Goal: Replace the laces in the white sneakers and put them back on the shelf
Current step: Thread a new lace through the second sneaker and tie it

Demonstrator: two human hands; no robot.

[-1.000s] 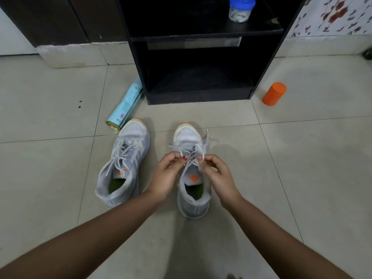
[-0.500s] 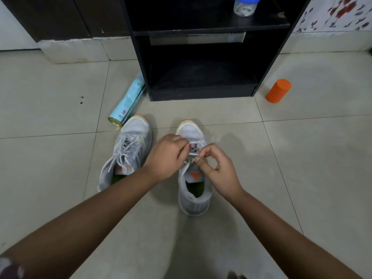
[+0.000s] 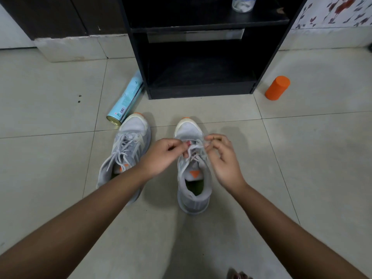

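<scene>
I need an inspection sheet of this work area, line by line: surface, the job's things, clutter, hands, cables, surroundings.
Surface: pale tiled floor.
Job's things: left sneaker and right sneaker stand on the floor, toes toward the black shelf unit; the left one is loosely laced.
Clutter: light blue can lying against the unit's left side; orange cylinder standing to its right; jar on the upper shelf.
Hands: left hand and right hand each pinch the lace over the right sneaker, fingers curled.
Cables: nothing seen.
Surroundings: dark cabinet back left; flowered wall back right.
</scene>
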